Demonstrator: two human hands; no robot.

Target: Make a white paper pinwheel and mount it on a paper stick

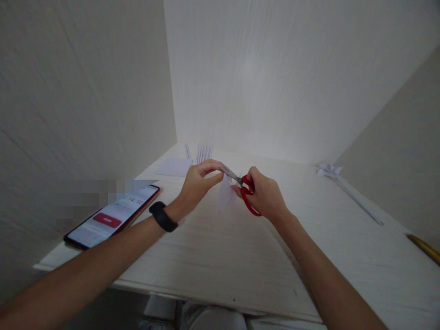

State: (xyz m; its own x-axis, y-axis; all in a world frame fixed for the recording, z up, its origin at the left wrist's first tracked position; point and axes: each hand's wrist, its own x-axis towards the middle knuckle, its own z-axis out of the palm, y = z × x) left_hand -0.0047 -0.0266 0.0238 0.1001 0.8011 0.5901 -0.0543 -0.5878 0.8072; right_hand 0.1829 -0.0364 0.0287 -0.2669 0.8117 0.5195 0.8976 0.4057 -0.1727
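My left hand (198,181) pinches a small white piece of paper (225,193) above the desk; a black band sits on that wrist. My right hand (263,193) grips red-handled scissors (244,191), fingers through the loops. The metal blades point left and up toward my left fingertips and meet the paper's top edge. Both hands hover close together over the middle of the pale wooden desk (220,256).
A phone (113,215) with a lit screen and a red button lies at the desk's left edge. Paper strips (202,152) and a sheet (174,167) lie at the back. A folded paper flower on a long stem (347,188) lies right; a yellow stick (424,247) far right. Walls enclose three sides.
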